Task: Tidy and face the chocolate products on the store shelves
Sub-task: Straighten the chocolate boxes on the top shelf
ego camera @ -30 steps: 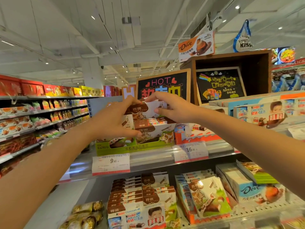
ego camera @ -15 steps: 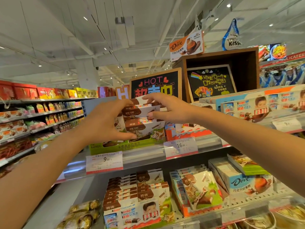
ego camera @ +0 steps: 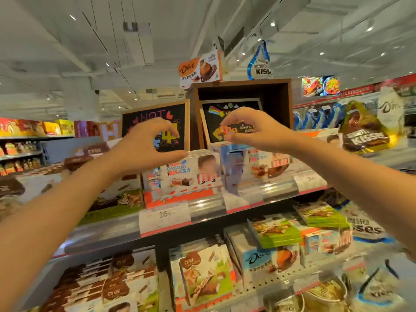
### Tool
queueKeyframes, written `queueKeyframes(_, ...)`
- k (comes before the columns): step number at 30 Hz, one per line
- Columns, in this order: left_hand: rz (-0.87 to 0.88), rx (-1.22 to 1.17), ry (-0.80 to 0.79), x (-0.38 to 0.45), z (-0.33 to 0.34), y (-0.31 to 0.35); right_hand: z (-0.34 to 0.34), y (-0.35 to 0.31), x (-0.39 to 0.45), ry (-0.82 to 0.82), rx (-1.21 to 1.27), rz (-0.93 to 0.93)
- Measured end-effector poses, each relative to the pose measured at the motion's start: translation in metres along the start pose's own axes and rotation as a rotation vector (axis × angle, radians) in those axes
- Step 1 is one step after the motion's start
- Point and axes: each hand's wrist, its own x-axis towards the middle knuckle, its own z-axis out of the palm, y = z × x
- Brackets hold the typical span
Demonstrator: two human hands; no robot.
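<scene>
In the head view, at frame centre, the left hand (ego camera: 144,147) and right hand (ego camera: 254,129) hover with fingers curved wide, holding nothing, open air between them. Just below, upright Kinder chocolate boxes (ego camera: 191,174) face forward behind the top shelf's front edge (ego camera: 279,190), long axes running left-right.

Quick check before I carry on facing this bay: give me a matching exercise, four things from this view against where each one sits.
Things:
1. white-and-orange Kinder chocolate box
2. white "16" price tag
3. blue-and-white Dove chocolate carton
4. black "HOT" chalkboard sign with wooden frame

Places:
A. lower shelf, right of the green-and-white boxes
B. top shelf, under the left hand
C. clipped to the top shelf's front rail
D. standing behind the top-shelf products

Pairs: 1-B, 2-C, 3-A, 4-D
</scene>
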Motion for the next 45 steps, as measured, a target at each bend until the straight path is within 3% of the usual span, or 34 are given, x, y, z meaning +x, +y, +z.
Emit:
queueKeyframes(4,0.053,-0.045,0.017,0.041,0.040,0.036,-0.040,0.047,-0.013,-0.001,-0.073,0.007)
queueKeyframes(10,0.043,-0.048,-0.076,0.091,0.088,0.080,-0.094,0.111,-0.032,-0.146,-0.167,0.014)
queueKeyframes(16,-0.049,0.178,-0.205,0.114,0.123,0.104,-0.117,0.163,-0.041,-0.295,-0.345,0.032)
queueKeyframes(21,-0.168,0.231,-0.232,0.115,0.131,0.110,-0.113,0.179,-0.036,-0.344,-0.389,0.023)
queueKeyframes(26,-0.178,0.224,-0.280,0.116,0.126,0.113,-0.108,0.185,-0.029,-0.308,-0.437,-0.019)
queueKeyframes(31,-0.155,0.132,-0.162,0.112,0.113,0.124,-0.112,0.186,-0.025,-0.350,-0.398,-0.022)
queueKeyframes(37,-0.127,0.059,0.008,0.104,0.091,0.136,-0.133,0.184,-0.019,-0.235,-0.244,-0.004)
queueKeyframes(45,-0.190,-0.039,0.003,0.093,0.043,0.137,-0.155,0.153,-0.010,0.093,0.008,-0.033)
